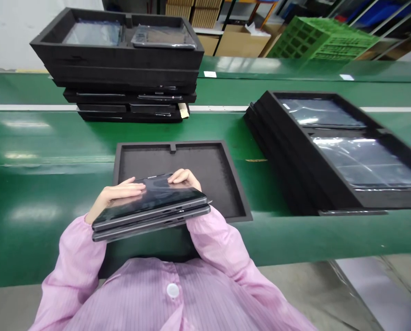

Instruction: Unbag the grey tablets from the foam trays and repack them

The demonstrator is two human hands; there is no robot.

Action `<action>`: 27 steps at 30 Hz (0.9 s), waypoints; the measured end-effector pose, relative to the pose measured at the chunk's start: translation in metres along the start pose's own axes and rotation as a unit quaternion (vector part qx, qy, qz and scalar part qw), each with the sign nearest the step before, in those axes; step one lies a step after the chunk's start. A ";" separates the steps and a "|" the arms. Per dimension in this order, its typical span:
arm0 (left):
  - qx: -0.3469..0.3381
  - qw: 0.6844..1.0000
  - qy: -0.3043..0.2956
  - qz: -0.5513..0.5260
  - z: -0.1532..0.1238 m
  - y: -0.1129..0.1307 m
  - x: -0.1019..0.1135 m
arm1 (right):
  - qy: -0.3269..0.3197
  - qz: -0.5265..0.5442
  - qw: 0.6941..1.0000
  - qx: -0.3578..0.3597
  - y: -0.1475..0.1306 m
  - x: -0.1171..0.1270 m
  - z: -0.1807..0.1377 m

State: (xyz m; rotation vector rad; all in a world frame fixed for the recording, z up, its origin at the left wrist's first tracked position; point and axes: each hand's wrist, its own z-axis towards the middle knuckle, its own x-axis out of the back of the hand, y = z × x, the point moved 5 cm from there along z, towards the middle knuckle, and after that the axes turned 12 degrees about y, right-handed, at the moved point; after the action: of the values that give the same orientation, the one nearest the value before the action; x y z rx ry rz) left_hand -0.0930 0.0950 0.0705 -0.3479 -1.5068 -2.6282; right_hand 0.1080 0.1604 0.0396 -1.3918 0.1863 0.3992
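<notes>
Two dark tablets (153, 196), stacked one on the other, are held at a tilt above the front of a shallow black foam tray (238, 207). The upper one has a glossy, film-like face. My left hand (117, 195) grips the stack at its left side, fingers flat across the top. At the far right corner, my right hand (186, 178) holds the stack with its fingers over the upper face. My thumbs and the underside of the stack are hidden. The tray beneath shows a bare floor and a small notch at its back edge.
Black foam trays (122, 62) are stacked at the back left, with bagged devices in the top one. Another tray stack (277, 151) stands at the right, holding two film-wrapped tablets (370, 161). Behind the green bench (47, 193) are a green crate (322, 39) and cardboard boxes (241, 41).
</notes>
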 end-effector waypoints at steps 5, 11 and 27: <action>-0.013 0.999 -0.011 -0.030 -0.001 0.000 0.003 | -0.009 -0.022 0.999 0.043 -0.006 -0.004 -0.001; -0.001 1.000 -0.018 -0.024 -0.004 -0.009 0.006 | -0.016 -0.006 0.999 0.047 -0.006 -0.004 -0.002; 0.287 0.948 0.119 0.071 -0.022 -0.050 -0.019 | 0.103 -0.090 0.990 -0.030 -0.020 0.000 0.017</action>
State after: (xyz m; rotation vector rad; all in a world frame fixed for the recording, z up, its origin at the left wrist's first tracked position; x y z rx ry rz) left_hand -0.0875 0.1013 0.0129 -0.0768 -1.9645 -1.9168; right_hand 0.1140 0.1741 0.0610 -1.4952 0.2169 0.1115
